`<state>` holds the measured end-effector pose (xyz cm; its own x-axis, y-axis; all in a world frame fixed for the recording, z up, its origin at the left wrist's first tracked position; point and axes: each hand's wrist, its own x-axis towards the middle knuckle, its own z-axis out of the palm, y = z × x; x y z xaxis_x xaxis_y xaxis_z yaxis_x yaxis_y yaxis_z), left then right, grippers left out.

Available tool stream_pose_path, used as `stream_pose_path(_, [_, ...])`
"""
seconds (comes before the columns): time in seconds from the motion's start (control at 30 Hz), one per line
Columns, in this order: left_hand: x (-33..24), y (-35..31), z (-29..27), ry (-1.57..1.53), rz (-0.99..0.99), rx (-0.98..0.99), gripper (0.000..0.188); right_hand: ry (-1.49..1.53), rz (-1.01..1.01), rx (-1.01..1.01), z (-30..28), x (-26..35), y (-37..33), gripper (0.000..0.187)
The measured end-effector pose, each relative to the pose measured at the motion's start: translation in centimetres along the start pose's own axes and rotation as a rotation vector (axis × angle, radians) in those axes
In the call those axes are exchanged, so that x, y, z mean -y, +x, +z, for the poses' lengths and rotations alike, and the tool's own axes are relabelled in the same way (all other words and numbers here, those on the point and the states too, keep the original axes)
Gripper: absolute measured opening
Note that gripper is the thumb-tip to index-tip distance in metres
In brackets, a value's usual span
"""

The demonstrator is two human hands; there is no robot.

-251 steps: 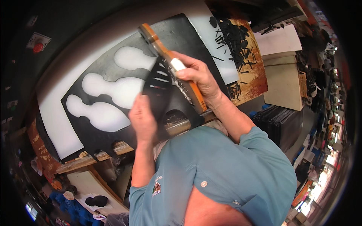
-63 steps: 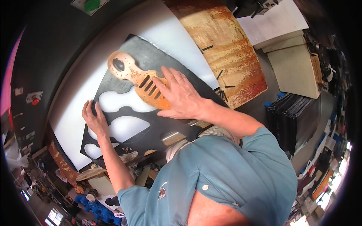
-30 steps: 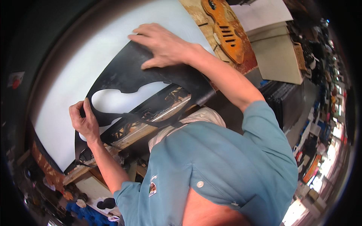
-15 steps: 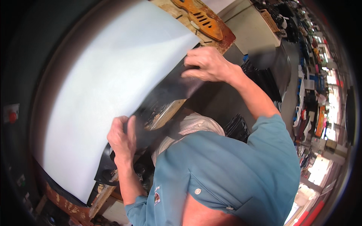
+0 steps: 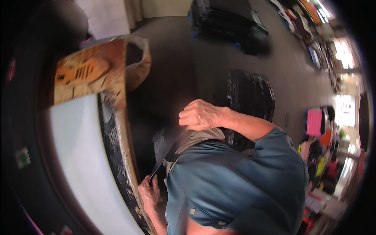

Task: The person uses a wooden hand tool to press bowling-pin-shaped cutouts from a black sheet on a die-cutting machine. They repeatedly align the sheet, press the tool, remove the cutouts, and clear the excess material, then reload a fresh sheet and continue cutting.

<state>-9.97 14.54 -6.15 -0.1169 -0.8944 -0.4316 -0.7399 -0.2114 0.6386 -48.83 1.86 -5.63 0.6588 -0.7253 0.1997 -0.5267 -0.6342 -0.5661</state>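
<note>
A thin, flexible black sheet [image 5: 161, 145] hangs between my two hands, in front of my waist and off the table's edge. My left hand [image 5: 149, 194] grips its lower end with fingers and thumb pinched together, close beside the wooden table edge. My right hand [image 5: 201, 114] is closed in a fist around the other end, farther away and to the right. Much of the sheet merges with the dark floor, so its full outline cannot be made out. To the left of my hands, a large smooth white sheet [image 5: 80, 145] lies on the table.
An orange wooden piece with slots [image 5: 88, 70] sits at the table's far end. A tan bag [image 5: 141, 64] hangs beside that corner. Black scraps [image 5: 111, 133] line the worn table edge. Stacks of black sheets [image 5: 252, 94] and a larger black pile [image 5: 225, 19] stand on the floor.
The black sheet has come away from beside the white sheet, rightward toward my body, with both hands still on it. My view has swung right, showing more floor and the black stacks.
</note>
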Motion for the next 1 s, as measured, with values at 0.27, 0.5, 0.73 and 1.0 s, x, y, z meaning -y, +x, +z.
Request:
stream_pose_path(0.27, [4.3,4.8,3.1,0.094,0.165,0.305,0.017,-0.063,0.222,-0.156,-1.8,0.6,-11.0,0.016])
stream_pose_path(0.5, [3.5,12.8,6.9,0.062,0.615,0.361,0.016,-0.204,0.569,-0.218,-3.3,5.1,-18.5,0.025])
stream_pose_path(0.73, [-3.8,19.3,9.0,0.331,0.698,0.561,0.019,-0.289,0.867,-0.422,-7.8,7.3,-26.8,0.020])
stream_pose_path(1.0, [-25.5,26.5,17.1,0.245,0.845,0.362,0.031,-0.566,1.183,-0.451,-13.9,-0.3,-42.5,0.033])
